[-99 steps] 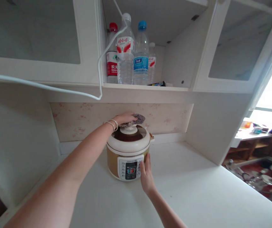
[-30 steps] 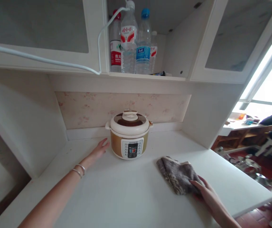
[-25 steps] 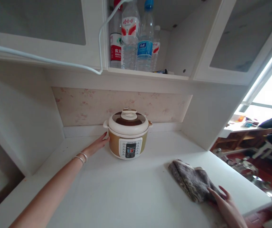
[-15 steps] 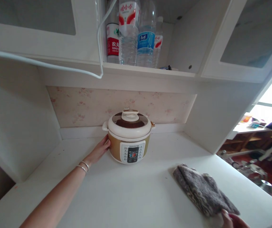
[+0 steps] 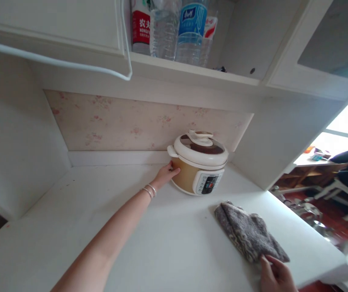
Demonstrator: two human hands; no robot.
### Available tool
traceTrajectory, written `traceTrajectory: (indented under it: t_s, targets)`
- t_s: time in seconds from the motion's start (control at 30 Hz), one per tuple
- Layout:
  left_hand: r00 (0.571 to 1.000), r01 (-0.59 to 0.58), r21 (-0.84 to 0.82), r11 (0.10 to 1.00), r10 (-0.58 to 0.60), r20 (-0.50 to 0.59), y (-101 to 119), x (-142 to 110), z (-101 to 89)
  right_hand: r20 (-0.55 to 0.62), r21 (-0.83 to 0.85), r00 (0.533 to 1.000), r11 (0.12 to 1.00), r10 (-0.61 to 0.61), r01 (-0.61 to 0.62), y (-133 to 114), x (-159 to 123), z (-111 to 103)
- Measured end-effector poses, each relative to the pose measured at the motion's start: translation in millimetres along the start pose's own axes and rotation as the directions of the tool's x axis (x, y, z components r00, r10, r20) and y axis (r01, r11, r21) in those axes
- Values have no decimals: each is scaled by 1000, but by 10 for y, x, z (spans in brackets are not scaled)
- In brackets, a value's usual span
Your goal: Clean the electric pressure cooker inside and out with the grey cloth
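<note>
A small electric cooker (image 5: pixel 200 164) with a white lid and tan body stands near the back right of the white counter (image 5: pixel 107 211). My left hand (image 5: pixel 166 175), with bangles on the wrist, presses its fingers flat against the cooker's left side. A grey-brown cloth (image 5: pixel 248 232) lies on the counter to the right. My right hand (image 5: pixel 275 275) sits at the cloth's near end, its fingertips resting on the edge; the fingers look spread.
Several water bottles (image 5: pixel 174 28) stand on an open shelf above. A white cable (image 5: pixel 52 61) runs under the upper cabinets. The counter's right edge (image 5: pixel 328 259) drops off to a room with a table and chairs (image 5: pixel 331 170).
The cooker has slid right along the counter toward the side panel, pushed by my left hand. The cloth has been dragged nearer under my right hand. The view dipped and turned left.
</note>
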State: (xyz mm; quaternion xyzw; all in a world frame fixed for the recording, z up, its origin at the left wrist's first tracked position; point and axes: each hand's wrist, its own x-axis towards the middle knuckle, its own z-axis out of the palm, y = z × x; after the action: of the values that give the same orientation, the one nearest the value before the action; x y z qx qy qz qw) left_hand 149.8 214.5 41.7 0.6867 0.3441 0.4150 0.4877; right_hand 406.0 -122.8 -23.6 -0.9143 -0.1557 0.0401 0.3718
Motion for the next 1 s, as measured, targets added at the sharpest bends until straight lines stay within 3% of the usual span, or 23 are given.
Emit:
traceTrajectory:
  t_s: [0.2, 0.33, 0.47, 0.53, 0.6, 0.67, 0.7, 0.77, 0.83, 0.9, 0.97, 1.0]
  targets:
    - [996, 63, 286, 956, -79, 46, 275, 288, 669, 33, -18, 991, 992, -127, 128, 140, 53, 0]
    - [991, 110, 303, 947, -129, 41, 394, 85, 924, 74, 4, 984, 986, -164, 165, 141, 51, -53]
    - [978, 148, 283, 948, -183, 100, 327, -556, 829, 168, 140, 977, 984, -134, 111, 170, 54, -157]
    - [975, 164, 279, 946, -199, 101, 264, -961, 624, 211, 175, 973, 983, -89, 52, 134, -22, -162]
    - [970, 211, 236, 949, -233, 71, 211, -1363, 355, 269, 190, 954, 979, -130, 79, 7, -196, -92]
    - [948, 301, 161, 940, -313, 61, 184, -1728, 75, 376, 256, 880, 945, -291, 203, -224, -462, 60]
    - [930, 349, 135, 927, -360, 72, 180, -1889, -54, 439, 310, 807, 910, -395, 276, -371, -619, 161]
    - [894, 423, 86, 902, -431, 120, 190, -2149, -267, 575, 385, 613, 840, -543, 383, -702, -953, 396]
    - [868, 470, 15, 883, -465, 177, 210, -2315, -413, 674, 427, 438, 797, -595, 427, -1041, -1284, 651]
    - [852, 507, -88, 858, -482, 207, 223, -2387, -503, 749, 476, 304, 798, -588, 370, -1353, -1595, 900]
    - [837, 545, -225, 807, -511, 194, 215, -2388, -562, 771, 520, 264, 812, -580, 264, -1618, -1874, 1119]
    - [831, 556, -301, 775, -528, 175, 202, -2374, -588, 767, 543, 274, 814, -580, 204, -1728, -1995, 1212]
